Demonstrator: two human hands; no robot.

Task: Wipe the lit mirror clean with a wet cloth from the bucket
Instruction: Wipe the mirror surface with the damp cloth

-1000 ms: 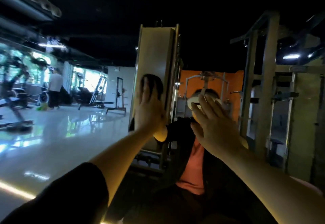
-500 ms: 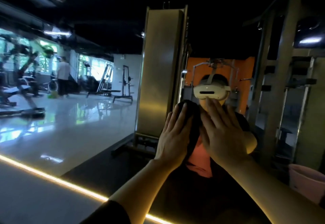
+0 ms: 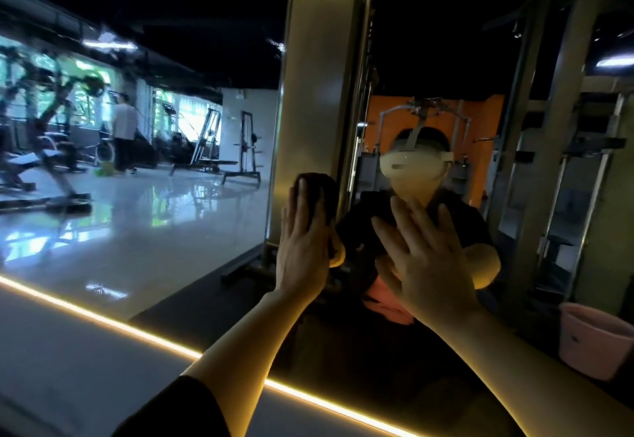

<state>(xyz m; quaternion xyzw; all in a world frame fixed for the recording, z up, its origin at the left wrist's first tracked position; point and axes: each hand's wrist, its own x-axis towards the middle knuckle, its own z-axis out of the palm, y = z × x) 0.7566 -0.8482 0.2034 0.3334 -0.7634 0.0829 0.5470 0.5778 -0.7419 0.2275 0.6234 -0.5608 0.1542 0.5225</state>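
head view: the left hand (image 3: 303,248) lies flat, fingers (image 3: 302,203) straight, pressing the dark cloth (image 3: 319,193) to the mirror (image 3: 137,230) so it wipes broadly; cloth shows past the fingertips. the right hand (image 3: 425,261), fingers spread and holding nothing, seems to brace on the glass. the bucket (image 3: 593,344) sits low, right of the right fingers.

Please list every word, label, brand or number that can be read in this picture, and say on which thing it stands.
None can be read.
Pink bucket: a small dark mark on its wall, too small to read.
White wall in the mirror, at the far end of the gym: a small sign or fixture, too blurred to read.
White headset in the reflection: no legible brand.
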